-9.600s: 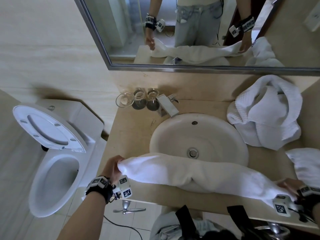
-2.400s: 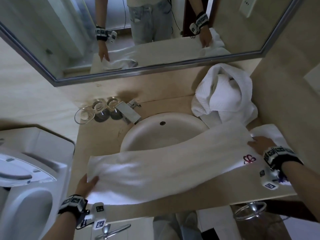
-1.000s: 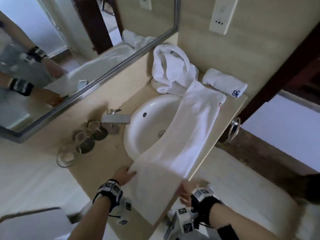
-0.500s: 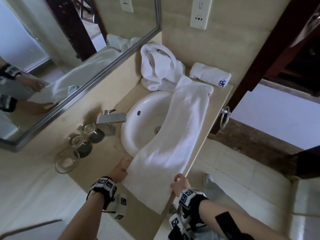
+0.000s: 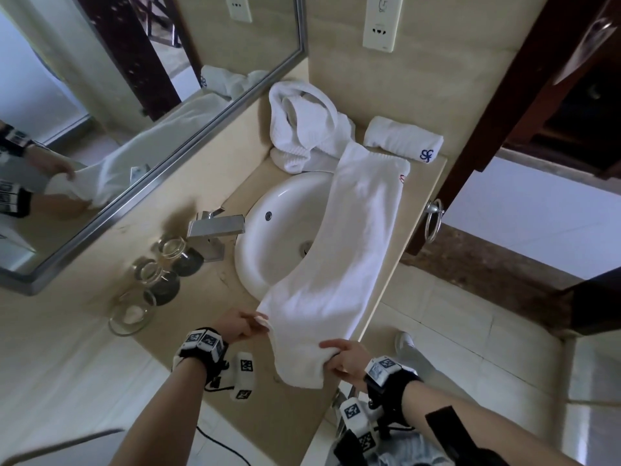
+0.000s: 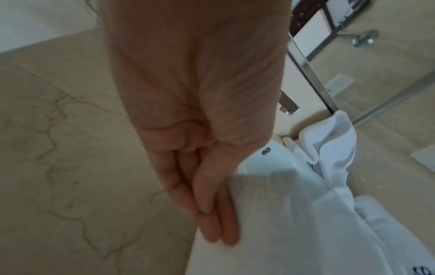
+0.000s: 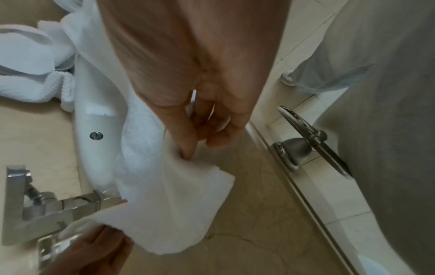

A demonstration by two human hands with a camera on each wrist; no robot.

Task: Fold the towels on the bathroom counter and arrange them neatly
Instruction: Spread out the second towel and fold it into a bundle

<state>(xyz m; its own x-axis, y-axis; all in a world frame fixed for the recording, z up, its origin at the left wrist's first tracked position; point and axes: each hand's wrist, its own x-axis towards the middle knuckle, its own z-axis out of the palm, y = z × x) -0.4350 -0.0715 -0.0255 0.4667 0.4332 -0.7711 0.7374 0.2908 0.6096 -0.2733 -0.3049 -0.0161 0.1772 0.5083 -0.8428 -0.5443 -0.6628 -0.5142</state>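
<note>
A long white towel (image 5: pixel 356 237) lies lengthwise over the front of the sink (image 5: pixel 275 227) and along the counter (image 5: pixel 208 297). Its near end is raised off the counter. My left hand (image 5: pixel 260 322) pinches the near left corner, fingers laid along the edge of the cloth (image 6: pixel 294 232). My right hand (image 5: pixel 331 351) grips the near right corner, and in the right wrist view its curled fingers (image 7: pixel 186 147) bunch the cloth (image 7: pixel 176 204). A crumpled white towel (image 5: pixel 302 126) is heaped at the far end by the mirror. A folded towel with a blue logo (image 5: pixel 403 139) lies next to it against the wall.
A steel faucet (image 5: pixel 215 230) stands left of the sink, with two glasses (image 5: pixel 168 253) and a glass dish (image 5: pixel 131 314) beside it. The mirror (image 5: pixel 151 156) runs along the left. A towel ring (image 5: pixel 433 223) hangs on the counter's front edge, above tiled floor.
Both hands have closed on the towel's near corners and lifted that end off the counter, so it now sags between them. The far end has stayed put.
</note>
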